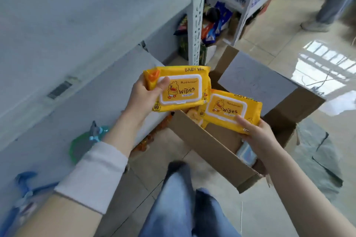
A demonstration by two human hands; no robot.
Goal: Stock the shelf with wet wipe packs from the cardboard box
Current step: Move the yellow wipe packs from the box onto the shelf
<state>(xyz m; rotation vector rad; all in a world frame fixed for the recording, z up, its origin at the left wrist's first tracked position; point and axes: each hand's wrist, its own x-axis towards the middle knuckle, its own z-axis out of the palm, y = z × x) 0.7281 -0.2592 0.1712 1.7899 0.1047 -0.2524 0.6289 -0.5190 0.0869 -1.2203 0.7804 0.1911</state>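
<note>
1 view only: head cam, wide-angle, worn by the person, pitched steeply forward and down. Close range, hands (146, 98) fill mid-frame at arm's length, own legs (183, 208) at the near edge. Cardboard box (212, 146) sits just beyond on the tiled floor (279, 34). Grey shelf (67, 34) runs along the left, upright post (196, 15) far centre. Edges bend from lens distortion. No 2nd view, so no overlap.

A pale ribbed cuff (92, 175) wraps the left forearm; the right forearm is bare. Faded blue jeans (185, 204) cover the legs.
</note>
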